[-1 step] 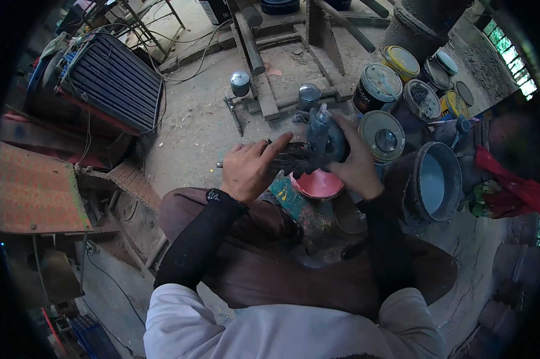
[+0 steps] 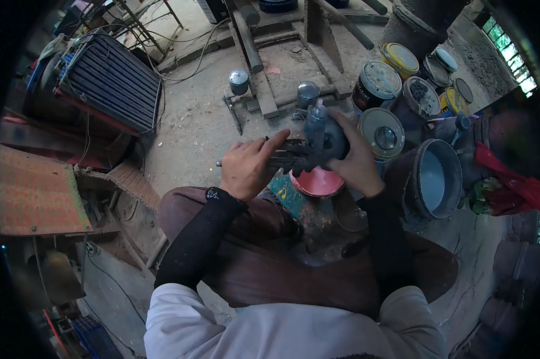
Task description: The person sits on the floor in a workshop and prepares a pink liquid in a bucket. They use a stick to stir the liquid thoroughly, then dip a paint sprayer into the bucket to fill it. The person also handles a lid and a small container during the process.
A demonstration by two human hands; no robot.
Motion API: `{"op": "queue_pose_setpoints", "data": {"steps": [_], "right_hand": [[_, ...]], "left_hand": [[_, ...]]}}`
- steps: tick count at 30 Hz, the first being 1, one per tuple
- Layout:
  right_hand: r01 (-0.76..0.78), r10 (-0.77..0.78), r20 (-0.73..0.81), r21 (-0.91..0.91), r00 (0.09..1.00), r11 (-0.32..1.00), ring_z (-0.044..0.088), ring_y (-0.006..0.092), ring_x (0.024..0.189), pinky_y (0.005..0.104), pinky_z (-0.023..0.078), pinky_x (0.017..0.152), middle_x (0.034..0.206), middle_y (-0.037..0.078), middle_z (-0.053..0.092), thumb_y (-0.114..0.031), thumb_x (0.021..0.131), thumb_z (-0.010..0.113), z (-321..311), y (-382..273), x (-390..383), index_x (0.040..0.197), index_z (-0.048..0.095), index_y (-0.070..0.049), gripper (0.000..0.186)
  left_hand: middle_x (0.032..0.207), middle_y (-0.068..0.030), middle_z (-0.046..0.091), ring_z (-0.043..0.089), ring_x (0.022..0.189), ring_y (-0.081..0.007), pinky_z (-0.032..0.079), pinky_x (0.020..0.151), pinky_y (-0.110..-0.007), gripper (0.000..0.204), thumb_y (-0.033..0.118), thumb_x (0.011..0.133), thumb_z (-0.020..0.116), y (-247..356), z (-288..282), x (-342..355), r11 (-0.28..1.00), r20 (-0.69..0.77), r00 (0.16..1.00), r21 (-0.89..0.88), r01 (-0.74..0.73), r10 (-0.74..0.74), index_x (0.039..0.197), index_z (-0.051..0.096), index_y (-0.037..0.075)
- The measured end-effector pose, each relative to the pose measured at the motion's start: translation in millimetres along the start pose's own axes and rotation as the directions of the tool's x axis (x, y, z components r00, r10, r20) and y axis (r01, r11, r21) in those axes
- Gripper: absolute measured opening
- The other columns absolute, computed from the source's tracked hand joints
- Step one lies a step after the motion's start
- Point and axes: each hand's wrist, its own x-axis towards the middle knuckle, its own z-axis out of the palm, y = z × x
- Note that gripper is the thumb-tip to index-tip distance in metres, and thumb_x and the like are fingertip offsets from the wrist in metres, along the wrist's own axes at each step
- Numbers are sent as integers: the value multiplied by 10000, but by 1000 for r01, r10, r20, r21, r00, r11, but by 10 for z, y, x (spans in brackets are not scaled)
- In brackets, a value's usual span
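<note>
Dusty floor with paint cans (image 2: 375, 84) lies beyond the hands, where the right hand (image 2: 355, 158) wraps the grey spray gun (image 2: 319, 134) (probably heavy, slippery; best gripped round its body) and the left hand (image 2: 246, 167) pinches its dark handle.

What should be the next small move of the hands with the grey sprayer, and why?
Probably steady it: the right hand grips the paint-coated grey sprayer while the left hand touches its dark front part over the red lid, so the left should likely close firmly.
</note>
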Motion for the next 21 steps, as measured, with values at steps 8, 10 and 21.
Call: {"op": "queue_pose_setpoints", "data": {"steps": [8,10,21], "right_hand": [[123,-128,-59,-76,990,989,478,366,1306,406,402,1071,1368,205,501,-57,664,776,-35,-71,-9,1390,452,-66,795],[97,-99,-42,-48,994,994,472,375,1307,414,397,1077,1374,207,494,-57,669,771,26,115,-22,1391,447,-61,791],[47,-45,29,-81,999,996,478,357,1293,410,388,1082,1375,217,487,-155,632,845,79,402,-60,1406,424,-31,890]], "left_hand": [[939,-79,714,696,799,-287,545,678,-380,715,181,660,825,-19,80,-27,984,107,992,-161,82,-65,1322,558,226],[965,-92,712,695,812,-296,546,687,-386,719,175,679,818,-42,121,-32,977,195,978,-177,117,-81,1340,540,227],[854,-89,664,660,746,-301,520,652,-398,751,133,694,774,-29,164,-3,996,324,945,-87,-12,40,1383,497,243]]}}
